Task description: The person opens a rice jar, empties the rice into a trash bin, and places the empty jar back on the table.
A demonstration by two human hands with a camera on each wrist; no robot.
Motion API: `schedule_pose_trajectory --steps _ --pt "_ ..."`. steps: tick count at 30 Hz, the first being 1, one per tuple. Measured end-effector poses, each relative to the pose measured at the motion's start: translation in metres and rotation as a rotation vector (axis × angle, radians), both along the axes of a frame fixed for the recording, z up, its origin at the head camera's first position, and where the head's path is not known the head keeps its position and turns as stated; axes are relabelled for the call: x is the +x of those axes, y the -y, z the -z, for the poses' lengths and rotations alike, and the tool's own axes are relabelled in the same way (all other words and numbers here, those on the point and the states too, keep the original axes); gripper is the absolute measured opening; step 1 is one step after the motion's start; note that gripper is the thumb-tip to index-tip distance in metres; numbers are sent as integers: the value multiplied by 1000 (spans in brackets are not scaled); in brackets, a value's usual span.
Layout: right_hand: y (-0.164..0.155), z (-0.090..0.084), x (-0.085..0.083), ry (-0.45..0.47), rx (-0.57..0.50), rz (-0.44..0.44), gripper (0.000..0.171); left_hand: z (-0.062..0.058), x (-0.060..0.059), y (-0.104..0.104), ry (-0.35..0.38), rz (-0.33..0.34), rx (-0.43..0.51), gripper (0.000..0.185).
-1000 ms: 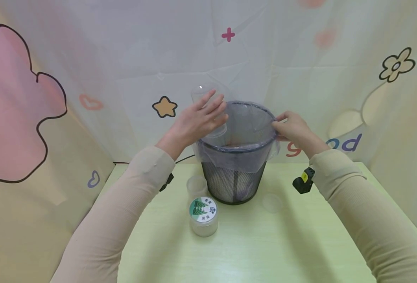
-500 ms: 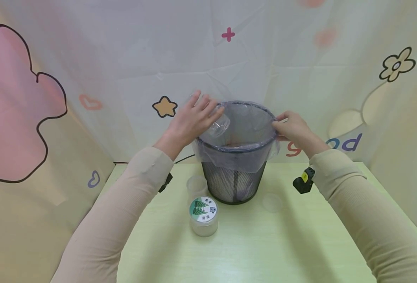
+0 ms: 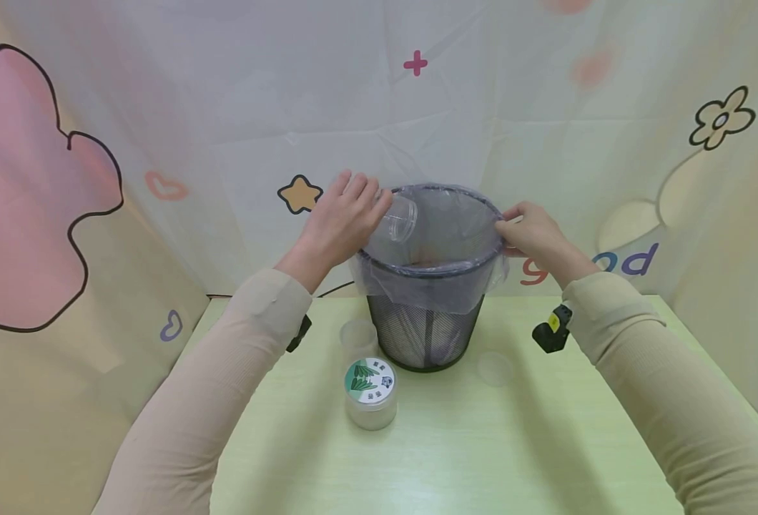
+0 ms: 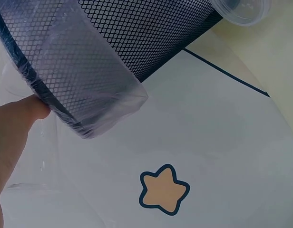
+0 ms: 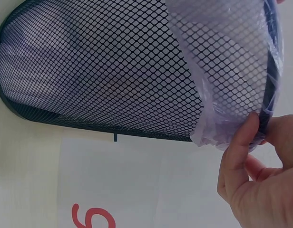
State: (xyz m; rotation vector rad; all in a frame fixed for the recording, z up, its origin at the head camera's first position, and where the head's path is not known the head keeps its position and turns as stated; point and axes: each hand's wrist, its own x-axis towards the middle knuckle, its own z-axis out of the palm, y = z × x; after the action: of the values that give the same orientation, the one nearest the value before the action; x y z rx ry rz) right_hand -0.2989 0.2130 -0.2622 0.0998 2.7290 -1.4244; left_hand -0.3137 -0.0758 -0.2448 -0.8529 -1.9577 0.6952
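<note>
My left hand (image 3: 343,218) grips a clear plastic jar (image 3: 401,218), tipped on its side with its mouth over the left part of the wastebasket's opening. In the left wrist view the thumb (image 4: 15,123) is beside the basket's rim, and the see-through jar (image 4: 30,156) is faint against the backdrop. Black mesh makes up the wastebasket (image 3: 427,340), with a thin translucent bin liner (image 3: 430,293) folded over its rim. On the other side, my right hand (image 3: 533,232) pinches the rim and liner between thumb and fingers. Whatever lies at the basket's bottom is hard to make out.
A lidded jar with a green and white label (image 3: 370,393) stands on the pale table (image 3: 443,458) before the basket. Behind it is a clear container (image 3: 356,340), close to the basket's left side. A flat clear lid (image 3: 495,369) lies to the right.
My left hand has turned and shifted slightly left, tilting the jar from nearly upside down to more on its side. The right hand keeps its place on the rim.
</note>
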Motion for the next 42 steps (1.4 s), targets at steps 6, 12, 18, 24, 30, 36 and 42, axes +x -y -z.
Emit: schedule_pose_trajectory --steps 6,12,18,24,30,36,42 --pt "-2 2 -1 -4 2 4 42 -6 2 -2 109 -45 42 56" --pt "-3 2 -1 -5 -4 5 42 -13 4 -6 310 -72 140 61" --pt "-3 2 0 -7 -11 -3 42 -19 6 -7 427 -49 269 59" --pt "-5 2 -1 -11 -11 -6 42 -25 4 -8 493 -3 339 57" --pt "-4 2 -1 -17 -15 -9 42 -27 2 -9 485 32 382 59" --pt "-3 3 -2 -15 -28 -6 42 -28 1 -13 507 48 444 63" --pt "-3 4 -2 -16 -29 -8 42 -30 1 -17 541 43 480 55"
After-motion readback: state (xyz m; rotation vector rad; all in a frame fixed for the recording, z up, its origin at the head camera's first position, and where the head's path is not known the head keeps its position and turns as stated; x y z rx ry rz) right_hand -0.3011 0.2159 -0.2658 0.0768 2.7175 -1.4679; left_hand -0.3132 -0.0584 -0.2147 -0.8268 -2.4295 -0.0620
